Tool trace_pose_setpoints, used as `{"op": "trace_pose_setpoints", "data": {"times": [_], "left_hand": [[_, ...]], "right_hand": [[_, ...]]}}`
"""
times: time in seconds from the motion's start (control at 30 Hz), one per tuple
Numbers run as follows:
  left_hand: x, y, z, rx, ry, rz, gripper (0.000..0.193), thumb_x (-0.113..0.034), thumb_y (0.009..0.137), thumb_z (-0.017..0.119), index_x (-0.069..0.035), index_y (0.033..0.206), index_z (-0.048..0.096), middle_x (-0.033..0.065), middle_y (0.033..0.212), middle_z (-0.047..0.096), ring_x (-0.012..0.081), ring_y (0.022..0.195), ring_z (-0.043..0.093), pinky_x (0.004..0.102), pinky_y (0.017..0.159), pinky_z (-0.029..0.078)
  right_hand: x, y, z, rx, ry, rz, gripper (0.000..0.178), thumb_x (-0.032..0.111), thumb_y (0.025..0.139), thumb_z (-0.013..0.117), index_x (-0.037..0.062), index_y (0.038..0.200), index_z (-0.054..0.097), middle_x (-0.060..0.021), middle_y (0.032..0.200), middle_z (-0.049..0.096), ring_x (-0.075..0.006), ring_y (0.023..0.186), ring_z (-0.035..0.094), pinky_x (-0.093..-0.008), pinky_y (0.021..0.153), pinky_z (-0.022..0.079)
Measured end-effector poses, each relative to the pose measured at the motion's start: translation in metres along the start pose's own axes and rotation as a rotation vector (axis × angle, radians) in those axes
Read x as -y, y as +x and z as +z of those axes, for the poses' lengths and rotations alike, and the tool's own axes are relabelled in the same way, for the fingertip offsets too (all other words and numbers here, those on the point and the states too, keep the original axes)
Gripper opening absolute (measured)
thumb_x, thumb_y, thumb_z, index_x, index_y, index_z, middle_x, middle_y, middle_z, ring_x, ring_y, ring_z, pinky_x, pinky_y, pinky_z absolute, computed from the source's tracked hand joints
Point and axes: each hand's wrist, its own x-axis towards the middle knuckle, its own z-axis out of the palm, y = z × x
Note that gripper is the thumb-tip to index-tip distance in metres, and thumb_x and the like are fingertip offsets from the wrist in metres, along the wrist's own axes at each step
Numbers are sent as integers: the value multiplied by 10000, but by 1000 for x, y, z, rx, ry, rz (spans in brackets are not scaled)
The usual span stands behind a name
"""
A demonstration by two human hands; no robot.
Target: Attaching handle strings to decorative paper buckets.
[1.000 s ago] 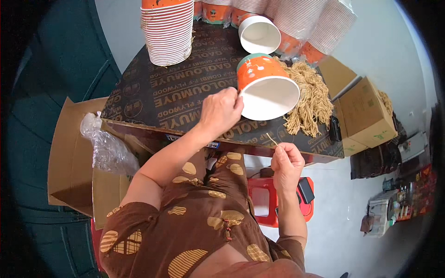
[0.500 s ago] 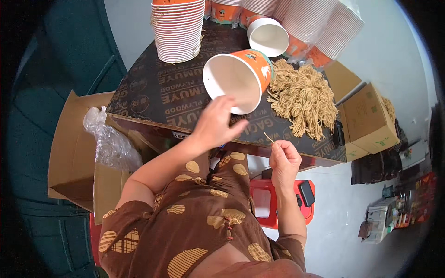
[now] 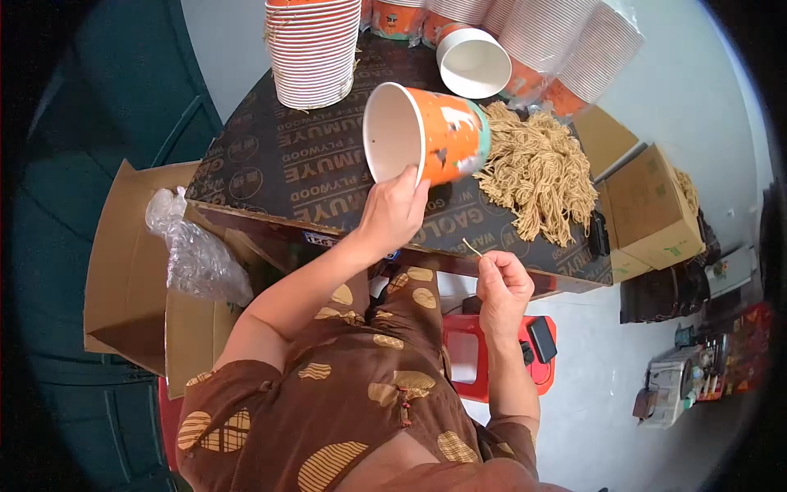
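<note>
An orange paper bucket (image 3: 447, 135) with a white inside and a green band at its base is tilted on its side above the table, its mouth facing left. My left hand (image 3: 393, 211) grips its lower rim, the thumb and fingers closed over the edge. Lower right, by the table's front edge, my right hand (image 3: 504, 287) is closed in a pinch on a short tan cord end (image 3: 470, 245); the rest of the cord is hidden in the fist. A heap of tan twisted cords (image 3: 545, 176) lies on the table to the right of the bucket.
Behind stands another paper bucket (image 3: 474, 70), lying on its side. A tall stack of buckets (image 3: 316, 61) is at the back left, and wrapped stacks (image 3: 545, 37) line the back. Cardboard boxes (image 3: 652, 205) flank the dark table (image 3: 262, 156). A red stool (image 3: 463, 340) is below.
My left hand has gone from open beside the bucket to gripping its rim. The bucket has turned, showing more of its printed side. My right hand has barely moved.
</note>
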Motion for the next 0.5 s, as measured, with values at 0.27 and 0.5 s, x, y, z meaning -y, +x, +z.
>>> {"op": "trace_pose_setpoints", "data": {"times": [0.27, 0.5], "left_hand": [[-21, -52, -23, 145, -122, -4, 136, 5, 915, 540, 37, 1045, 565, 172, 734, 569, 318, 617, 587, 357, 587, 460], [-19, -66, -18, 170, -119, 49, 138, 30, 866, 575, 45, 999, 544, 197, 837, 591, 393, 771, 602, 441, 658, 480]], "right_hand": [[17, -8, 24, -2, -214, -269, 25, -9, 887, 656, 0, 903, 640, 89, 687, 547, 20, 571, 426, -136, 515, 332], [22, -13, 37, -1, -456, -445, 49, -26, 859, 675, -10, 888, 638, 27, 641, 578, 6, 542, 482, -162, 487, 379]]}}
